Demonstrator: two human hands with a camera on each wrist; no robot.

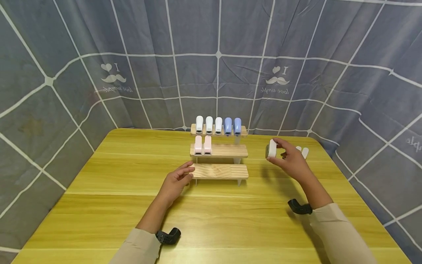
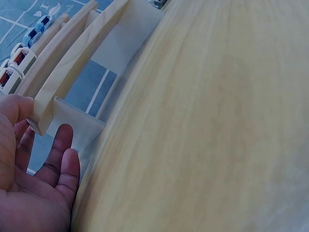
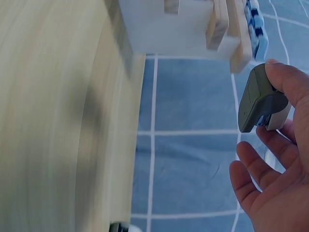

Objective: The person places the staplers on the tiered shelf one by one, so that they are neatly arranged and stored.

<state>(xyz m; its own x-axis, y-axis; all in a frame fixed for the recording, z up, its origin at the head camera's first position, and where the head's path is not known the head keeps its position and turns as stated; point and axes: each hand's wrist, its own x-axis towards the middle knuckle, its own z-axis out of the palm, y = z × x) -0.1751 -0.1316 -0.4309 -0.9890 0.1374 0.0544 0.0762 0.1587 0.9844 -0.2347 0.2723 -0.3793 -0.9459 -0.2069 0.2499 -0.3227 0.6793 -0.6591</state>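
My right hand holds a small stapler above the table, right of the stepped wooden rack. In the right wrist view the stapler shows a dark olive side and a white part, gripped between thumb and fingers. At the rack's left end, my left hand pinches the lowest board with thumb and forefinger, the other fingers loosely bent. On the top step stand white staplers and two blue staplers. Two pink staplers stand at the left of the middle step.
Behind my right hand, white items lie on the table, partly hidden by that hand. Clear side supports hold the rack's boards up. A grey-blue curtain with white lines encloses the table's back and sides.
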